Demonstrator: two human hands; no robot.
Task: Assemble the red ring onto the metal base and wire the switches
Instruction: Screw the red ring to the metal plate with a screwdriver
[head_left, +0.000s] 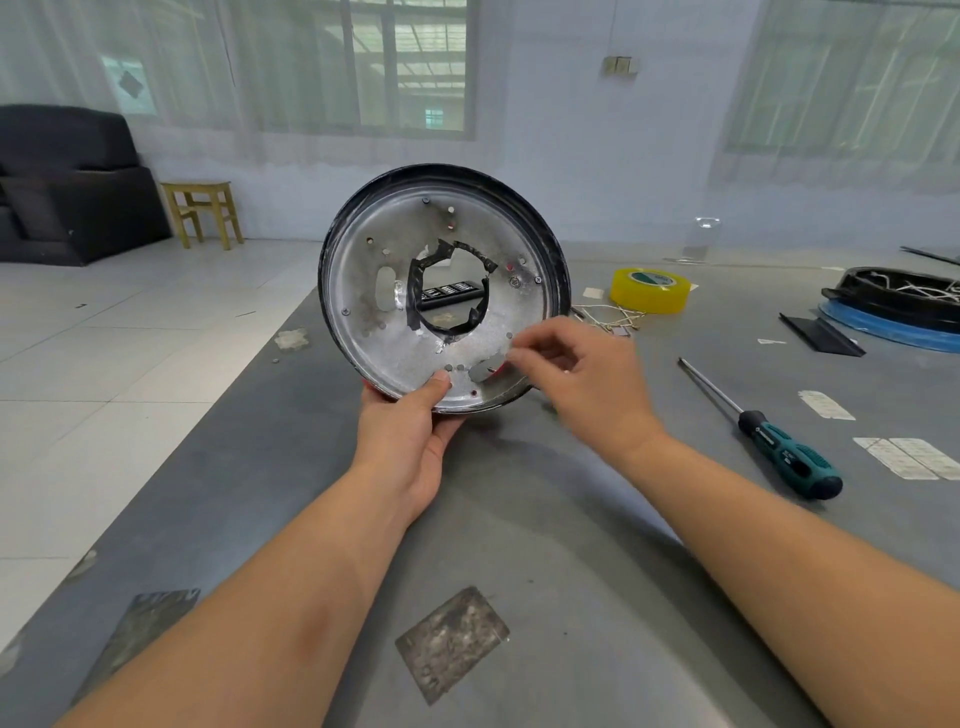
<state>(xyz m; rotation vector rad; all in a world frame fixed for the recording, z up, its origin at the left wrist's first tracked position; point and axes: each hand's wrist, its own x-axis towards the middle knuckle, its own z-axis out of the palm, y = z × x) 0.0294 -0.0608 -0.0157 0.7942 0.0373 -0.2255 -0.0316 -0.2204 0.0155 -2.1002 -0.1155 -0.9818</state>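
At frame centre the left hand (415, 441) grips the base (441, 291) by its rim; stiff, light, sharp-edged. The right hand's (582, 374) fingers pinch near a hole; contents unclear.

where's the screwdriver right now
In the head view the screwdriver lies flat on the grey table, off to the person's right, just beyond the right forearm, with its tip pointing toward the yellow tape roll.
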